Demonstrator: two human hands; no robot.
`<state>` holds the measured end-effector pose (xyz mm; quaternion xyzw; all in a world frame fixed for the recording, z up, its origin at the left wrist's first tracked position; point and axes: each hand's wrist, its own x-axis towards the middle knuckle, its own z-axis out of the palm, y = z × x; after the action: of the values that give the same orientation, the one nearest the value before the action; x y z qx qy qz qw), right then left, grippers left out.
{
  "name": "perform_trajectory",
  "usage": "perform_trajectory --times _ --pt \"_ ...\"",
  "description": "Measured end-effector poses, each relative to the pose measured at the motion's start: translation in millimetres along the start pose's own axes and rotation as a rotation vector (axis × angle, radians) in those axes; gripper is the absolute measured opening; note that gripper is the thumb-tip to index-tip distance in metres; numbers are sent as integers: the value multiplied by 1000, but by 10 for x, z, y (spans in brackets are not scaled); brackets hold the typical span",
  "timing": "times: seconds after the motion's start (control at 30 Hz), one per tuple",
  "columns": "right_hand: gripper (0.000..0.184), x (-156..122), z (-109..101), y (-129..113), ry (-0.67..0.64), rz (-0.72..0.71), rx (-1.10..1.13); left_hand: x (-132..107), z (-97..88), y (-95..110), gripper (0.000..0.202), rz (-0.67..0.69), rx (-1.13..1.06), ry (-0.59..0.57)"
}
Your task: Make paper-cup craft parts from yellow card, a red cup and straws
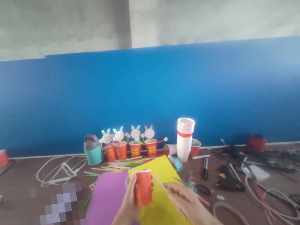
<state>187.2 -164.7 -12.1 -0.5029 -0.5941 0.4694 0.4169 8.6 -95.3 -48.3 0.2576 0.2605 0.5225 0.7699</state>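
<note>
My left hand is wrapped round a red paper cup, held upright above the paper sheets. A thin pale stick is pinched in my right hand, its far end close to the cup's rim; whether they touch I cannot tell. Beneath are a yellow sheet and a purple sheet. Beside my right hand lie scissors, partly hidden among other small tools.
Behind the sheets stand several red cups with rabbit-faced figures, a teal container and a stack of paper cups. Loose sticks lie before them. Rightward are a marker, a black glue gun and tangled cables.
</note>
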Motion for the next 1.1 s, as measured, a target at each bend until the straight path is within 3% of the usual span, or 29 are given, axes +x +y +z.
perform_trajectory --times 0.1,0.33,0.43,0.53,0.6,0.83,1.1 --pt "42 -11 -2 9 -32 28 54 -3 10 14 58 12 33 -4" --pt "35 -5 -2 15 40 9 151 -54 150 63 76 -52 107 40" --pt "37 5 -7 40 151 -43 -19 -81 220 49 69 -94 167 76" --pt "34 2 -13 52 297 -190 -308 -107 249 -14 59 -158 241 74" --pt "32 0 -18 48 319 -267 -434 -122 250 -68 52 -184 281 46" --pt "22 18 -64 71 188 -342 -625 -136 230 -137 41 -170 355 -14" --pt "24 -10 -134 20 111 -377 -779 -83 178 -164 37 -185 406 -30"
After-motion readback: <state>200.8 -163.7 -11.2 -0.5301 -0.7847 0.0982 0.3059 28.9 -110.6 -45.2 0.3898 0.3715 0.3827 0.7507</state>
